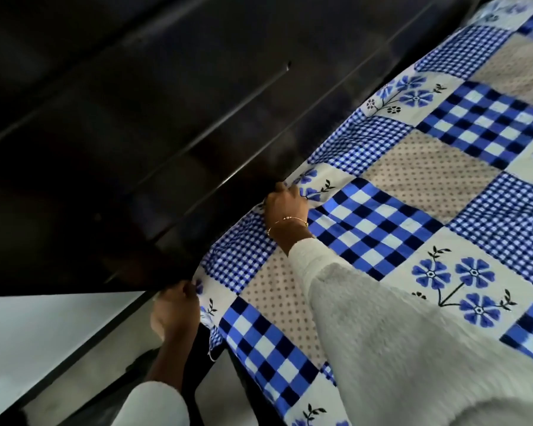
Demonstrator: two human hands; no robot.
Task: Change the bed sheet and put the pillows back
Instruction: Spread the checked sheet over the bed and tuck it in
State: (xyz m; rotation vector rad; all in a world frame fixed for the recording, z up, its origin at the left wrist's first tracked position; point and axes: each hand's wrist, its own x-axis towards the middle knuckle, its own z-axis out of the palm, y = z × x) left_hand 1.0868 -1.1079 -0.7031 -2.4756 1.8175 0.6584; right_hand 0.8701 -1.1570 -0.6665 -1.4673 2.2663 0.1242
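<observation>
Along the dark headboard [142,124], the patchwork bed sheet [413,210] was already spread; its edge was pinched by the right hand [285,204] and left hand [176,312], tucking judged unfinished. No pillows were seen.

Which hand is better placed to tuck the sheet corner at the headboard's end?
Left, probably. The left hand already holds the sheet at that corner; the right hand grips the edge farther along the headboard.

Dark headboard [154,124] presses against the sheet [397,210] edge, blocking there; sheet's checked surface lies open rightward.
</observation>
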